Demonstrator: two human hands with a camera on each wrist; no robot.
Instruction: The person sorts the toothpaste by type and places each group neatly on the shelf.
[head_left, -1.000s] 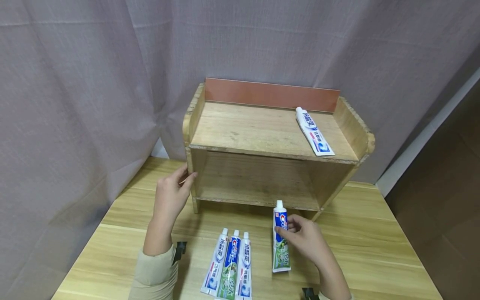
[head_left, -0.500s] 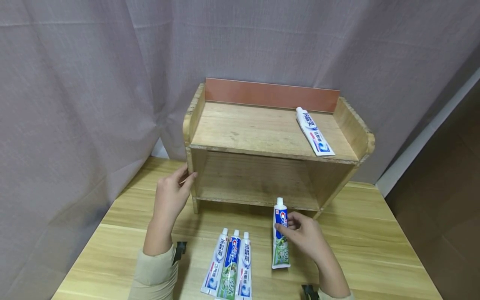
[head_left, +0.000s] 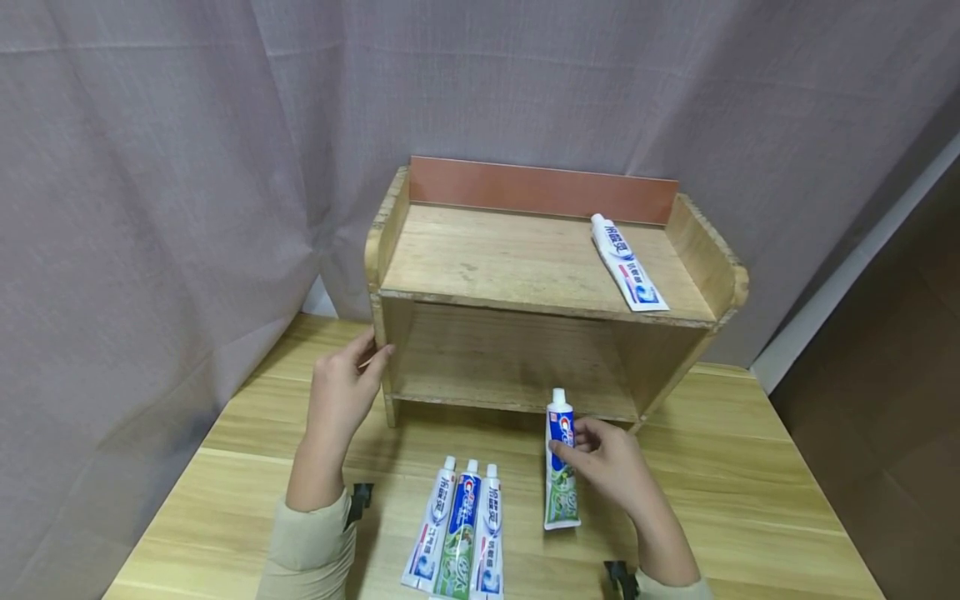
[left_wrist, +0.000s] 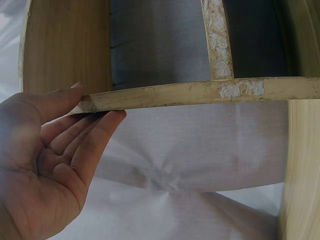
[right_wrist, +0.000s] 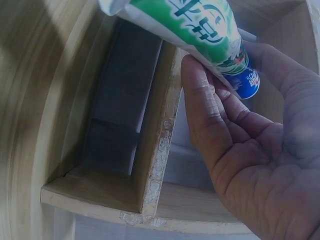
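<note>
The right hand (head_left: 611, 467) has the white, blue and green plastic toothpaste tube (head_left: 561, 492) pinched, thumb across its front and fingers at its right side, white cap pointing far and printed face up. From where I stand, the tube looks raised off the pale striped wooden table (head_left: 750, 467), just near of the light wooden two-tier rack (head_left: 487, 258), its cap seeming to overlap the front edge of the lower board (head_left: 480, 375). The left hand (head_left: 345, 383) grips the rack's left side panel (head_left: 377, 271) between thumb and fingers, perhaps to steady it. I'd say the step in hand is carrying the tube toward the rack; going farther would call for a firm pinch and enough lift to clear that edge. To the left, on the near part of the table, three more tubes lie side by side: a white and blue one (head_left: 431, 529), a blue and green one (head_left: 461, 525) and another white one (head_left: 490, 533). A white and blue tube (head_left: 626, 267) lies slanted on the upper board's right. Against a second ago, the held tube has edged slightly farther toward the rack; the left hand and the other tubes are where they were.
</note>
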